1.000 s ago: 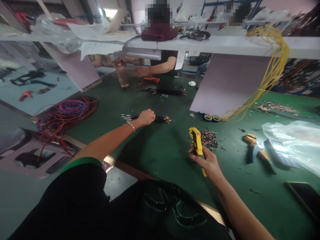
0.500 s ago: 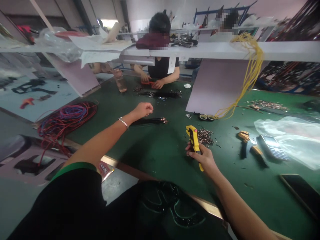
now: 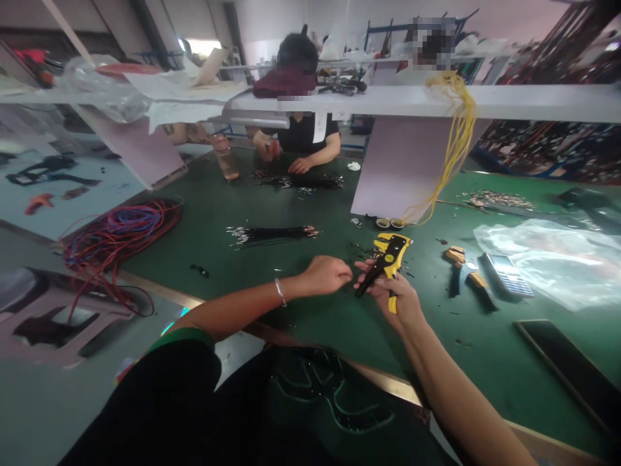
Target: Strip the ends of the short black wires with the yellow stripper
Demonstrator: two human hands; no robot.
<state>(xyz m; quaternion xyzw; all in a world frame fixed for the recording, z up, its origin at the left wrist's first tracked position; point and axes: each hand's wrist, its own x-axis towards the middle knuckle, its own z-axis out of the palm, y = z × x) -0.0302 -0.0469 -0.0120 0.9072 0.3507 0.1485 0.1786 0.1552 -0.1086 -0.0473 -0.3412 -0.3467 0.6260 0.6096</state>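
Grip of the right hand (image 3: 405, 301) is curled around the yellow-and-black pliers (image 3: 389, 257), held tilted above the worktop (image 3: 315, 320); the left hand (image 3: 325, 274) has its fingers bent inward just beside the black handle, and whether they pinch anything cannot be told. Beyond the hands, a bundle of black wires (image 3: 276, 233) lies to the left of the pliers, and two tape rolls (image 3: 383, 223) lie near an upright panel (image 3: 388, 162). Farther back, a co-worker's hand (image 3: 300, 166) is beside a second wire bundle (image 3: 317, 182).
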